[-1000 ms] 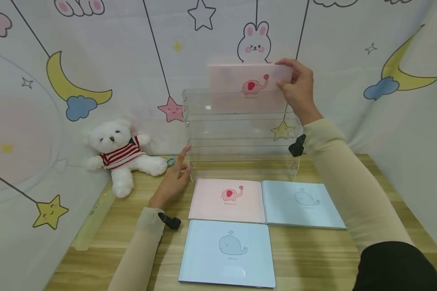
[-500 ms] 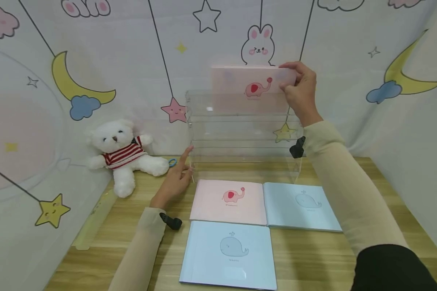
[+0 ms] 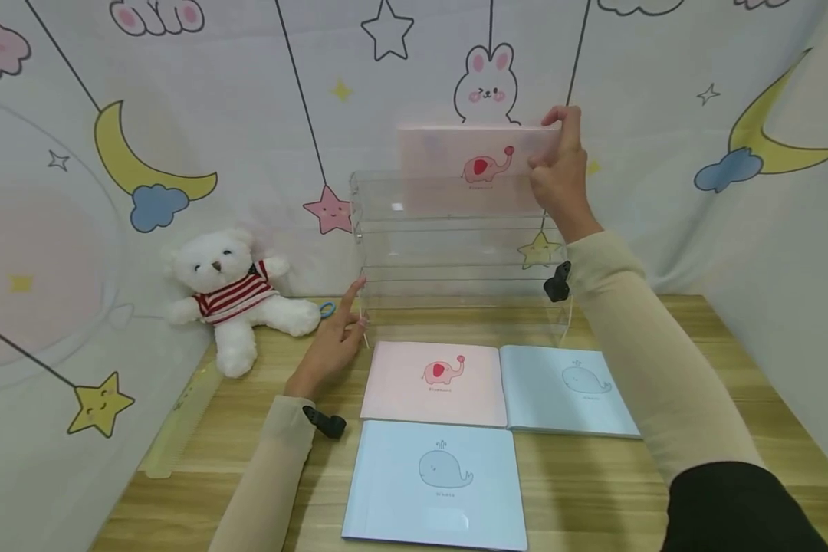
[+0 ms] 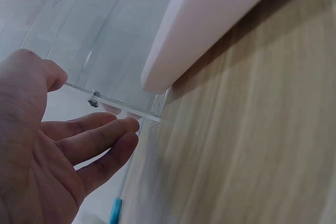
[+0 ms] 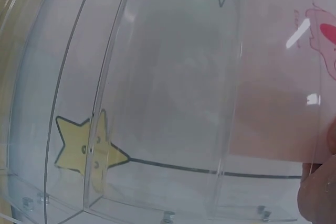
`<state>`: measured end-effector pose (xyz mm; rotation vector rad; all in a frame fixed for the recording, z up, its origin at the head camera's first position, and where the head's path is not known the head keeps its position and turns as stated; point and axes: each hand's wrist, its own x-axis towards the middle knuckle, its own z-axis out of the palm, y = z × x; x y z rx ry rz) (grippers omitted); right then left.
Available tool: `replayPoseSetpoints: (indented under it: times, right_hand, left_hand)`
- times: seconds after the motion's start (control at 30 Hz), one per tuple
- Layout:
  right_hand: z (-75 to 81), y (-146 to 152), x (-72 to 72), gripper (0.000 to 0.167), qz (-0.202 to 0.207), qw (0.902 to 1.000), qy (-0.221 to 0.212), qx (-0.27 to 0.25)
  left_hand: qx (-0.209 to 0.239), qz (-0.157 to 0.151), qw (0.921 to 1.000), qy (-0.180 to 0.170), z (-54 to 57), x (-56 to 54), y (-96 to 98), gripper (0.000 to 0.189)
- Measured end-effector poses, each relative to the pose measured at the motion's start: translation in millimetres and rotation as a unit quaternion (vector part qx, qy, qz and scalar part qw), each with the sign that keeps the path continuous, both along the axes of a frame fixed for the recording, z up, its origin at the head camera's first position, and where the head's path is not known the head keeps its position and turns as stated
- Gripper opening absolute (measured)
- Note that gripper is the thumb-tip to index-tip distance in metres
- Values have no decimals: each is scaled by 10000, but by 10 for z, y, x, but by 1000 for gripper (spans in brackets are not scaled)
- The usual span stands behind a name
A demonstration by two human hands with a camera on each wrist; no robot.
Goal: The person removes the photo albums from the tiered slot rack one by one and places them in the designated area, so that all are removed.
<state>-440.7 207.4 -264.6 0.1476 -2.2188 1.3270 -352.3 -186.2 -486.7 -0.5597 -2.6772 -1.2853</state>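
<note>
A pink booklet with a red elephant stands upright in the top tier of a clear acrylic rack. My right hand pinches its upper right corner, thumb on the cover and index finger bent over the top edge. In the right wrist view, part of that hand shows beside the pink cover. Low on the rack's left side, my left hand touches the edge with loosely extended fingers. The left wrist view has its fingers against the clear side panel, holding nothing.
Another pink elephant booklet and two blue whale booklets, one right and one in front, lie flat on the wooden table. Left are a white teddy bear, a yellow-green ruler-like strip and a small blue loop.
My right hand has turned more upright and its index finger has risen slightly over the booklet's top edge. The booklet and my left hand keep their places.
</note>
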Motion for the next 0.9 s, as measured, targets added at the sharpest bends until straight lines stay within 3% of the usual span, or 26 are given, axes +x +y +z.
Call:
replayPoseSetpoints:
  times: [0.2, 0.4, 0.67, 0.9]
  right_hand:
    - [-24, 14, 17, 58, -91, 9998, 56, 173]
    - [-17, -1, 11, 58, -106, 9997, 229, -13]
    - [25, -6, -1, 62, 150, 9934, 845, -759]
    - [138, 26, 69, 64, 371, 9849, 1006, -1358]
  left_hand:
    - [26, -30, 10000, 22, -10, 5, 7, 74]
    - [22, -12, 10000, -7, -9, -1, 8, 75]
    - [38, -45, 10000, -72, 5, 3, -1, 74]
    - [37, -98, 9999, -121, 16, 12, 8, 71]
